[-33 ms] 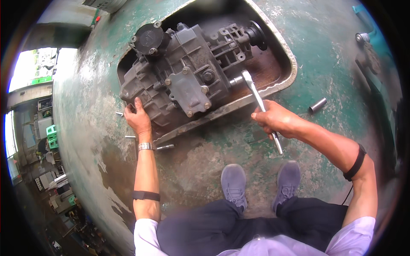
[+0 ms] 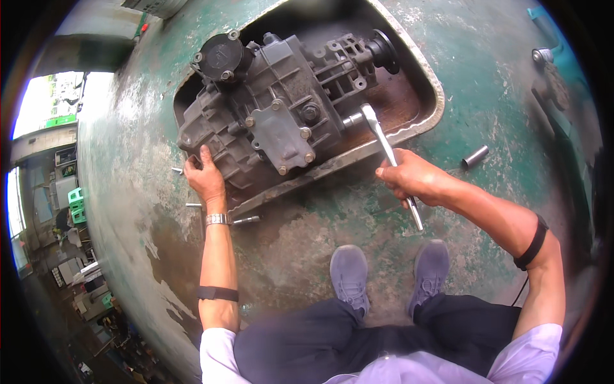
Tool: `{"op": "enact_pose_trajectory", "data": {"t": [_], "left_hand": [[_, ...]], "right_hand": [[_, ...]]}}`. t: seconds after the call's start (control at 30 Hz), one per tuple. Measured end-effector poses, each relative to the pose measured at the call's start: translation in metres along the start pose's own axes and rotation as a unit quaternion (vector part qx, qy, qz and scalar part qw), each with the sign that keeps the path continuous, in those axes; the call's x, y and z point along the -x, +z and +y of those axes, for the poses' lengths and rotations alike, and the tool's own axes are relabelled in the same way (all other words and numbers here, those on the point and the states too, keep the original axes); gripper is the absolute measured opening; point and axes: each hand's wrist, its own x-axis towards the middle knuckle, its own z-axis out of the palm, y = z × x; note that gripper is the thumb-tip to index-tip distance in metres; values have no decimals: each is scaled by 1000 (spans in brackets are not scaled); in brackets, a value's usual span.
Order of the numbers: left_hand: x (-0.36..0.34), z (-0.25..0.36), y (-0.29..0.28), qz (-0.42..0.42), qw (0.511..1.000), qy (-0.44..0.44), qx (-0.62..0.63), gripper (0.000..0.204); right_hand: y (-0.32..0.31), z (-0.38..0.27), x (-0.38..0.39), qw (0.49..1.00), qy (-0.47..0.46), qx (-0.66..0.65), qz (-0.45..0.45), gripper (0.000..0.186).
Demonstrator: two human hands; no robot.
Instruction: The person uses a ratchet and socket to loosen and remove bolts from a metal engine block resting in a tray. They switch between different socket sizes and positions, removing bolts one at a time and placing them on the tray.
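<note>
Head view: my right hand (image 2: 414, 174) clamps the ratchet (image 2: 380, 133), probably rigid, best held mid-handle; left hand (image 2: 206, 182), spread, at heavy-looking gearbox (image 2: 276, 89).

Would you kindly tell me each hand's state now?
Left hand: loosely open, at the ribbed grey metal housing.
Right hand: closed, holding the long silver metal ratchet wrench.

A patchy green floor (image 2: 492, 83) spreads wide. Along the left side are a bright opening (image 2: 54, 96), green plastic stools (image 2: 77, 205) and dim clutter (image 2: 89, 301).
</note>
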Motion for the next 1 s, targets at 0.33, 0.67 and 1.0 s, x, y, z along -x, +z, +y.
{"op": "enact_pose_trajectory", "data": {"t": [0.33, 0.67, 1.0], "left_hand": [[1, 7, 5, 53, 991, -60, 103, 47], [5, 17, 7, 106, 976, -92, 169, 32], [7, 20, 5, 94, 990, -77, 76, 38]], "right_hand": [[-3, -3, -5, 998, -3, 52, 26, 19], [-5, -18, -3, 994, 0, 101, 38, 25], [-14, -11, -8, 990, -21, 137, 30, 23]]}}
